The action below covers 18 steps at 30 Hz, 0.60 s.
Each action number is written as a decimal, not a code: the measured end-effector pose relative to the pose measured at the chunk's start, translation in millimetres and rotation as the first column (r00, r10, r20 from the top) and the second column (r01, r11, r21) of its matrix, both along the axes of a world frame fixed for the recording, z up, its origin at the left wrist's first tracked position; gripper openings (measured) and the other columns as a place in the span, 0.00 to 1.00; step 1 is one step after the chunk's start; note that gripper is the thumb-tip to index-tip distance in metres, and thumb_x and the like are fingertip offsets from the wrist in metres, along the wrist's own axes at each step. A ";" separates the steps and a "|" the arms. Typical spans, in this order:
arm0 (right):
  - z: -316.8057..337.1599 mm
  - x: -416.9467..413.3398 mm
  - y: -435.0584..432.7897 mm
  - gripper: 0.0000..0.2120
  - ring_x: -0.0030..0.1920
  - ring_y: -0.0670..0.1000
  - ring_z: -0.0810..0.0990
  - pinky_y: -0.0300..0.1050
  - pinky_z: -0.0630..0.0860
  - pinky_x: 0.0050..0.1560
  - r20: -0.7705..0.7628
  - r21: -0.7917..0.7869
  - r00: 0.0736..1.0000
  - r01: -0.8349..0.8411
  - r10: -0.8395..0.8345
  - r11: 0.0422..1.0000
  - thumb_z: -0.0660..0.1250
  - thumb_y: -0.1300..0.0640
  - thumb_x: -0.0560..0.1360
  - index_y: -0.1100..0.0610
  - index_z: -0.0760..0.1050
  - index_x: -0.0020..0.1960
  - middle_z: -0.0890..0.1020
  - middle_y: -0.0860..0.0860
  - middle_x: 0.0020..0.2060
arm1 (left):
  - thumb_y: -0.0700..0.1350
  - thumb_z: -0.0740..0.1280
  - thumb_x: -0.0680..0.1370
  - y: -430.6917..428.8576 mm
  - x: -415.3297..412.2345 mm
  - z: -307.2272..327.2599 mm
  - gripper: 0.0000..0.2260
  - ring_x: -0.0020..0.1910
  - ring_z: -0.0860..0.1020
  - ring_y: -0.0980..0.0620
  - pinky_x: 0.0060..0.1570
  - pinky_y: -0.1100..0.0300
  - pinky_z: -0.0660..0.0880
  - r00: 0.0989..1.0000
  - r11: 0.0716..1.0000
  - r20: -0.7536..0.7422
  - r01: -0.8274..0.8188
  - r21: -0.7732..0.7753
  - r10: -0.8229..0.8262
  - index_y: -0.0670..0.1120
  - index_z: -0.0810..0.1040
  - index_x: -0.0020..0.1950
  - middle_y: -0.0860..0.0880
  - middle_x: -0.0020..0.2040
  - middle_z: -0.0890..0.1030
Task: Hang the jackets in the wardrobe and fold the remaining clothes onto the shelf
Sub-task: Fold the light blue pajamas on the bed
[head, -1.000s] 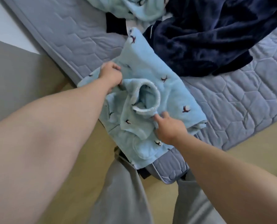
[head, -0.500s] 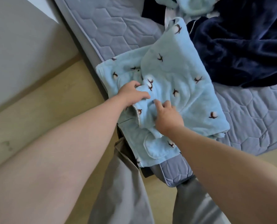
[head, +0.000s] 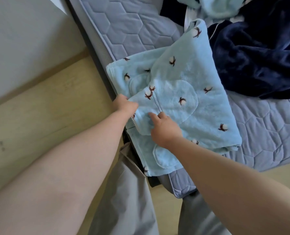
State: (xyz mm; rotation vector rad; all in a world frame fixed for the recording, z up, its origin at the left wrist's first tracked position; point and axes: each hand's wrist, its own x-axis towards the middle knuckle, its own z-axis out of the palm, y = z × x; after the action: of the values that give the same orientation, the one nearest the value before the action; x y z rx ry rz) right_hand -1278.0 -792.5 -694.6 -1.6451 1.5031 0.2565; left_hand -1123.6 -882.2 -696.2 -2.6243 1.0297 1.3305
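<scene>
A light blue fleece garment (head: 188, 78) with small cotton-flower prints lies partly folded on the near corner of the bed. My left hand (head: 124, 105) grips its left edge at the mattress side. My right hand (head: 164, 128) rests on the cloth beside a zip line, fingers curled and pressing down. A dark navy plush garment (head: 259, 55) lies crumpled behind it. Another light blue piece (head: 213, 5) sits bunched at the top edge.
The quilted grey-blue mattress (head: 127, 26) runs diagonally, its corner near my legs. Pale wood floor (head: 44, 107) lies to the left, with a grey wall (head: 22, 39) beyond. My grey trousers (head: 124, 200) stand against the bed corner.
The rolled sleeve part has been flattened onto the garment. My left hand slid from the cloth's middle to its left edge; my right hand stays pressing near the zip.
</scene>
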 end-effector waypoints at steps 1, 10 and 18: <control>-0.4 -0.2 -2.4 0.31 0.59 0.59 0.73 0.51 0.72 0.48 0.000 0.067 1.000 0.019 -0.019 0.998 0.59 0.58 0.77 0.45 0.56 0.78 0.69 0.53 0.64 | 0.43 0.74 0.72 3.9 -0.2 -4.5 0.16 0.49 0.83 0.42 0.35 0.58 0.79 1.000 0.998 -0.005 -0.021 0.057 0.021 0.41 0.75 0.57 0.43 0.52 0.81; 12.2 -70.7 -35.2 0.23 0.62 0.57 0.72 0.53 0.71 0.61 0.023 -0.327 0.766 0.612 -0.642 0.720 0.62 0.61 0.75 0.53 0.70 0.69 0.71 0.54 0.66 | 0.39 0.69 0.70 -14.9 -70.6 25.2 0.28 0.62 0.73 0.44 0.59 0.52 0.68 0.527 0.483 0.422 0.849 -0.215 -0.738 0.46 0.67 0.70 0.45 0.71 0.66; 3.2 -183.2 -32.7 0.37 0.59 0.59 0.76 0.56 0.73 0.63 -0.259 0.061 0.463 0.884 -0.848 0.464 0.66 0.55 0.69 0.48 0.57 0.76 0.73 0.54 0.64 | 0.32 0.66 0.72 -126.0 -212.0 51.4 0.27 0.50 0.77 0.40 0.48 0.44 0.74 -0.058 -0.119 0.520 0.989 -0.085 -0.852 0.45 0.66 0.69 0.43 0.75 0.62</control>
State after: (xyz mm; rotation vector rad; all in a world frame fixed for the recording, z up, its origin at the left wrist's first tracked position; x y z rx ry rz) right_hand -1461.2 -825.2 -691.4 -0.5089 2.2048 -0.0332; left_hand -1335.6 -1008.2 -644.8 -1.0686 2.5863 0.1879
